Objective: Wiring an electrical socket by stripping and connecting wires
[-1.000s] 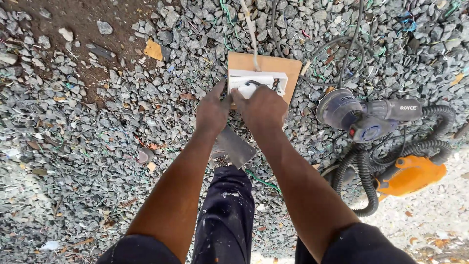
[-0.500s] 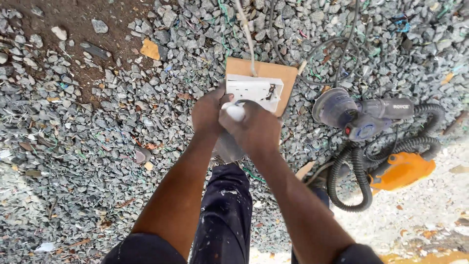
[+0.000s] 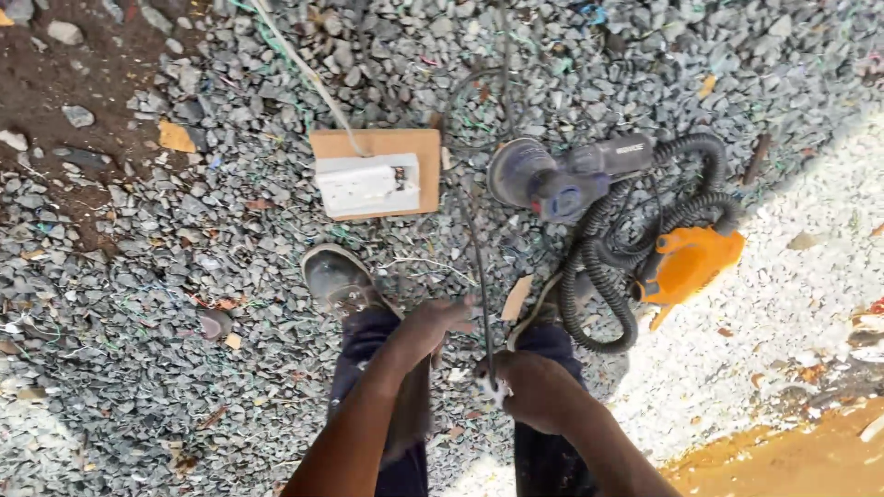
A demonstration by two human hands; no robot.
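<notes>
Right hand [image 3: 532, 394] closed around white plug end of thin black cable [image 3: 477, 276], gripped low so cord hangs clear of gravel. Left hand [image 3: 435, 324] just beside cable, fingers loosely curled, touching cord; firm grip cannot tell. Cable runs up past white socket box on wooden board [image 3: 373, 175]; grey power tool [image 3: 562, 175] right of board.

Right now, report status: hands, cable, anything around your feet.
Right hand gripping thin black cable at white plug end. Left hand open beside it. White socket box on wooden board ahead on gravel; grey sander and coiled hose at right.
</notes>
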